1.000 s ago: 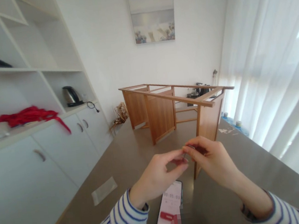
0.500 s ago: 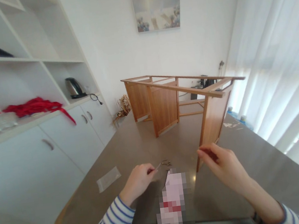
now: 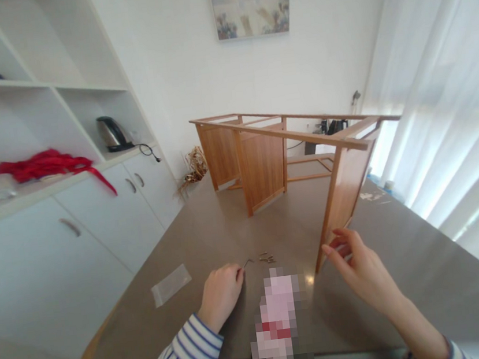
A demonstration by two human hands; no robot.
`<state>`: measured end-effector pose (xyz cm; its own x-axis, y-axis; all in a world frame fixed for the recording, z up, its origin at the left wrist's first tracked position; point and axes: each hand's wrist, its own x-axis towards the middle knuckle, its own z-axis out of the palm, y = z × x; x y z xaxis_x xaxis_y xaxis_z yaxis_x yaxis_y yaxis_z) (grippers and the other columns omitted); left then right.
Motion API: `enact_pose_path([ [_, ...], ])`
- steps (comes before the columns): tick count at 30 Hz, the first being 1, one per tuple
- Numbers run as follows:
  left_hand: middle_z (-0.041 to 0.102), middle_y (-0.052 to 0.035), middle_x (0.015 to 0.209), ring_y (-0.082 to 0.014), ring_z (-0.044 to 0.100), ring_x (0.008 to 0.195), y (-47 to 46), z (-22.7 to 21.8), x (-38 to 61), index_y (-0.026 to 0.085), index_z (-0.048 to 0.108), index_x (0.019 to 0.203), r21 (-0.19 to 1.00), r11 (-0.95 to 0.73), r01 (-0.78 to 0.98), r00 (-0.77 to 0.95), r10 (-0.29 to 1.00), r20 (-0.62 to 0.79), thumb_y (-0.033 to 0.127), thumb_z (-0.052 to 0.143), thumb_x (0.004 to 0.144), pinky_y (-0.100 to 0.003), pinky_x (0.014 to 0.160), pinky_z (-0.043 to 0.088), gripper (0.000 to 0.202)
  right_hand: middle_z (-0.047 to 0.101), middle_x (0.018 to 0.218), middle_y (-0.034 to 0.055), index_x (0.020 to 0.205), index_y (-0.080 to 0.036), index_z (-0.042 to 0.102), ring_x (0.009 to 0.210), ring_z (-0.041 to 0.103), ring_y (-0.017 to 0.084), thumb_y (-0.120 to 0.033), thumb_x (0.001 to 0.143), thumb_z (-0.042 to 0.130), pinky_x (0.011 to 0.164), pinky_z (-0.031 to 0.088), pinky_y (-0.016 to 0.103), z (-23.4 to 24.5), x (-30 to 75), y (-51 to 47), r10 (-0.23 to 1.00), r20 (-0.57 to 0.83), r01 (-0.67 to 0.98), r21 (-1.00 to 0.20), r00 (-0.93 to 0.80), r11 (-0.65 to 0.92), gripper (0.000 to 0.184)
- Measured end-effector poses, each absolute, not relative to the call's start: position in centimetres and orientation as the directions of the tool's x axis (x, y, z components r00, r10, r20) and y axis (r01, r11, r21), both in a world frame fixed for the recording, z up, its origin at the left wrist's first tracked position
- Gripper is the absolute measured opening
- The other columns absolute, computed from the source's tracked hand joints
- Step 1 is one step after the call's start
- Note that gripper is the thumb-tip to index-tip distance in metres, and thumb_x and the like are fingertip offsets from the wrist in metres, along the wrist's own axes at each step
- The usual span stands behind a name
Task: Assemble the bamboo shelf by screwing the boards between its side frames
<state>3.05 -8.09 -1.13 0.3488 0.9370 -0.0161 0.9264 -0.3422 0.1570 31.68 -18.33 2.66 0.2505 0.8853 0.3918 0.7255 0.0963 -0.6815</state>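
Note:
My left hand [image 3: 220, 290] rests low on the grey-brown table [image 3: 211, 229], fingers curled round a small bent metal key [image 3: 247, 262] whose hooked tip sticks out. Just right of it lie several small screws [image 3: 267, 256]. My right hand [image 3: 360, 263] is lifted beside the nearest leg of an unfinished wooden frame [image 3: 280, 151], its fingertips pinched together on something too small to name. A phone [image 3: 277, 314], blurred out, lies between my arms at the near table edge.
An empty clear plastic bag [image 3: 171, 284] lies left of my left hand. White cabinets with shelves [image 3: 67, 165] line the left wall, holding a kettle [image 3: 110, 134] and red cloth [image 3: 41, 165]. Sheer curtains [image 3: 442, 90] hang at the right.
My hands were together in front of me a second ago; they have drawn apart. The left has sunk to the table with the key, the right has moved right toward the frame's leg.

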Motion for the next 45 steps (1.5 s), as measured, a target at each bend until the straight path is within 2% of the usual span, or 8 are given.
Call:
enact_pose_path([
  [4, 0.067, -0.0104, 0.097, -0.0235, 0.062, 0.092, -7.9, -1.4, 3.1, 0.019, 0.067, 0.099, 0.158, -0.377, 0.912, 0.377, 0.926, 0.035, 0.036, 0.042, 0.091, -0.034, 0.082, 0.044, 0.031, 0.068, 0.092, 0.0086, 0.122, -0.018, 0.039, 0.070, 0.068, 0.022, -0.050, 0.087, 0.048, 0.062, 0.051, 0.035, 1.7, 31.4, -17.7, 0.893, 0.369, 0.739, -0.670, 0.257, 0.064, 0.048],
  [11, 0.044, -0.0071, 0.143, -0.0244, 0.038, 0.131, -5.3, -2.0, 4.1, 0.024, 0.048, 0.133, 0.332, -0.615, 0.715, 0.622, 0.777, 0.100, 0.036, 0.056, 0.085, -0.041, 0.107, 0.031, 0.051, 0.068, 0.094, 0.0091, 0.136, -0.016, 0.026, 0.068, 0.068, 0.023, -0.051, 0.087, 0.047, 0.064, 0.052, 0.038, 1.2, 30.9, -17.7, 0.876, 0.378, 0.752, -0.658, 0.300, 0.026, 0.064],
  [15, 0.050, -0.0060, 0.139, -0.0221, 0.042, 0.129, -4.1, -2.5, 5.3, 0.023, 0.053, 0.129, 0.408, -0.642, 0.649, 0.681, 0.730, 0.065, 0.035, 0.052, 0.088, -0.041, 0.109, 0.030, 0.043, 0.067, 0.092, 0.0085, 0.143, -0.014, 0.017, 0.066, 0.067, 0.023, -0.050, 0.087, 0.047, 0.064, 0.052, 0.037, 1.1, 30.6, -17.6, 0.874, 0.377, 0.776, -0.630, 0.308, -0.002, 0.073],
  [25, 0.064, -0.0059, 0.118, -0.0217, 0.056, 0.110, -3.2, -3.2, 6.3, 0.021, 0.061, 0.114, 0.345, -0.696, 0.630, 0.676, 0.710, 0.196, 0.032, 0.046, 0.091, -0.037, 0.097, 0.042, 0.030, 0.070, 0.082, 0.0088, 0.148, -0.009, 0.005, 0.062, 0.068, 0.026, -0.053, 0.086, 0.048, 0.048, 0.045, 0.031, -1.1, 29.3, -16.2, 0.807, 0.439, 0.895, -0.383, 0.395, -0.230, 0.086],
  [30, 0.055, -0.0129, 0.132, -0.0250, 0.051, 0.121, 0.7, -2.3, 5.8, 0.015, 0.046, 0.133, 0.422, -0.557, 0.715, 0.486, 0.830, 0.273, 0.045, 0.046, 0.089, -0.038, 0.102, 0.039, 0.053, 0.068, 0.063, 0.0058, 0.147, -0.002, 0.001, 0.050, 0.065, 0.026, -0.044, 0.088, 0.048, 0.041, 0.040, 0.029, -1.7, 29.2, -15.5, 0.800, 0.478, 0.932, -0.192, 0.363, -0.308, 0.086],
  [38, 0.040, -0.0247, 0.141, -0.0304, 0.044, 0.128, 11.7, -0.5, 7.8, 0.006, 0.024, 0.143, 0.667, -0.343, 0.662, 0.198, 0.938, 0.286, 0.056, 0.065, 0.072, -0.038, 0.103, 0.037, 0.096, 0.065, 0.056, 0.0044, 0.145, 0.006, 0.000, 0.045, 0.062, 0.023, -0.033, 0.088, 0.044, 0.039, 0.040, 0.027, -1.6, 30.3, -14.9, 0.794, 0.515, 0.944, -0.104, 0.321, -0.314, 0.081],
  [41, 0.049, -0.0227, 0.135, -0.0298, 0.050, 0.123, 13.5, -0.7, 9.3, 0.009, 0.033, 0.140, 0.723, -0.333, 0.605, 0.193, 0.943, 0.273, 0.051, 0.069, 0.070, -0.039, 0.100, 0.040, 0.090, 0.064, 0.055, 0.0029, 0.145, 0.005, 0.002, 0.044, 0.061, 0.023, -0.032, 0.088, 0.043, 0.039, 0.040, 0.027, -1.2, 31.3, -14.9, 0.781, 0.529, 0.938, -0.103, 0.333, -0.331, 0.080],
  [45, 0.066, -0.0139, 0.115, -0.0253, 0.063, 0.104, 14.0, -1.1, 11.2, 0.014, 0.057, 0.118, 0.739, -0.396, 0.545, 0.255, 0.918, 0.304, 0.040, 0.067, 0.075, -0.034, 0.092, 0.046, 0.051, 0.064, 0.055, 0.0029, 0.144, 0.006, 0.006, 0.045, 0.062, 0.023, -0.031, 0.088, 0.042, 0.040, 0.041, 0.027, -0.7, 32.4, -14.6, 0.782, 0.529, 0.941, -0.108, 0.328, -0.321, 0.076],
])
